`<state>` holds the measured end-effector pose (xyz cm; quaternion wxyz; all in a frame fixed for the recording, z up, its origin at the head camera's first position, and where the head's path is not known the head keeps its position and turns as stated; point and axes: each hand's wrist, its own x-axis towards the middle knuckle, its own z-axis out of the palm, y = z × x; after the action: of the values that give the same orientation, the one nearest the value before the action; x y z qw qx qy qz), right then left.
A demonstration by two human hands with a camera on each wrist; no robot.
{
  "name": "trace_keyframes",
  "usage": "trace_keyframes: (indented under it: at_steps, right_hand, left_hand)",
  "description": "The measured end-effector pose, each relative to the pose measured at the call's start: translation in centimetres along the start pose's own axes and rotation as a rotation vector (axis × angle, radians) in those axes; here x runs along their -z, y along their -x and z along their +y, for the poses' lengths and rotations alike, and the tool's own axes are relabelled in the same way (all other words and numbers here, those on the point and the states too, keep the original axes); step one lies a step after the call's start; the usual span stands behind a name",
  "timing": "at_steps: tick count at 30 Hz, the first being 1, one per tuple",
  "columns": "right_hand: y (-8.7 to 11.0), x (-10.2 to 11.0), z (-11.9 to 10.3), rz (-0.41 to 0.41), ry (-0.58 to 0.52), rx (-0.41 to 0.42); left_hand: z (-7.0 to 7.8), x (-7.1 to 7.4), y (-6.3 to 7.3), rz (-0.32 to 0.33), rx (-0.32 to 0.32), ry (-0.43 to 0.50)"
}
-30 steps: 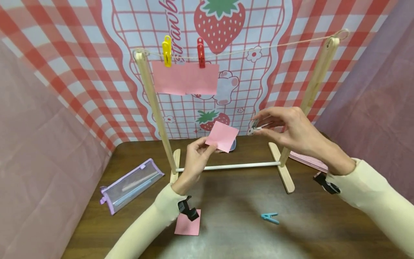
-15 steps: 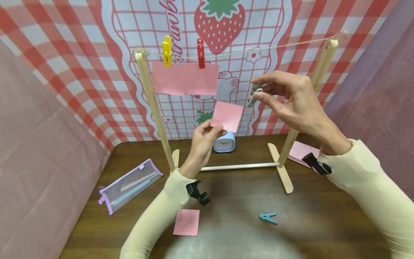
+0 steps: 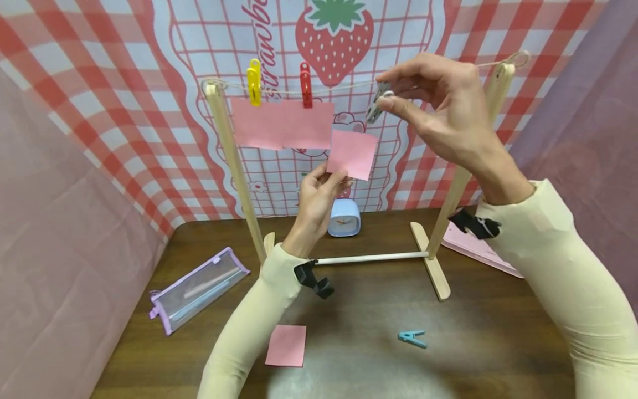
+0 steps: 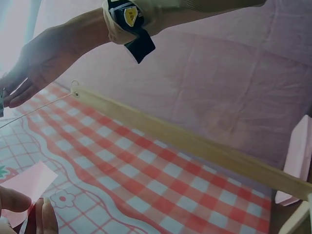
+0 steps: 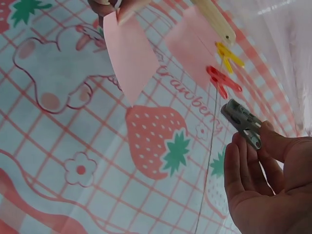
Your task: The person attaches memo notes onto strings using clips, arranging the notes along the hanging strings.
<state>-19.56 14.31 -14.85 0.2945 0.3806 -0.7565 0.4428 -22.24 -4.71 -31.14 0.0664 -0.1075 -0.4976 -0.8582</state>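
Note:
My left hand (image 3: 317, 194) pinches the lower edge of a pink paper square (image 3: 353, 154), held up below the string. A grey clothespin (image 3: 377, 104) sits between the thumb and fingers of my right hand (image 3: 443, 105), close to the string (image 3: 349, 87) and above the paper. In the right wrist view the grey clothespin (image 5: 241, 123) is apart from the string. Two pink papers (image 3: 256, 124) hang side by side on the string, one under a yellow clothespin (image 3: 254, 83), the other under a red clothespin (image 3: 306, 86).
The string spans two wooden posts (image 3: 234, 166) joined by a white rod (image 3: 374, 258). On the table (image 3: 359, 354) lie a blue clothespin (image 3: 412, 338), a pink paper (image 3: 286, 346) and a mesh pencil case (image 3: 199, 289). Behind stands a clock (image 3: 344, 218); a pink object (image 3: 478, 252) lies right.
Both hands have risen toward the string, my left with the pink paper and my right with the grey clothespin. The clock has come into fuller view.

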Motion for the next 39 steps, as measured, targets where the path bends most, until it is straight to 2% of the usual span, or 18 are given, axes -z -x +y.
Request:
trace_keyframes:
  at_steps: [7,10,12,18,22,28,33,39]
  right_hand:
    - [-2.4,-0.2,0.1,0.047,0.036,0.006]
    - [-3.2,-0.1,0.3,0.056,0.029,0.066]
    - [-3.7,0.0,0.3,0.063,0.041,0.073]
    - [-4.8,0.1,0.2,0.078,0.132,-0.031]
    - [-5.1,0.1,0.3,0.051,0.185,-0.058]
    - [-5.3,-0.1,0.6,0.034,0.200,-0.058]
    - [-5.5,-0.1,0.6,0.033,0.216,-0.072]
    - [-5.4,-0.4,0.8,-0.031,0.234,-0.074]
  left_hand:
    - [1.0,-0.5,-0.8,-0.017,-0.057,0.034]
    - [1.0,-1.0,-1.0,-0.030,-0.085,0.023]
    - [1.0,-1.4,-1.1,-0.034,-0.101,0.038]
    - [0.9,-2.6,-1.4,-0.037,-0.138,0.104]
    - [1.0,-3.3,-1.6,-0.034,-0.143,0.127]
    - [1.2,-3.9,-1.8,-0.048,-0.146,0.128]
    - [1.4,-4.1,-1.8,-0.032,-0.136,0.133]
    - [1.5,-4.0,-1.8,-0.035,-0.112,0.116]
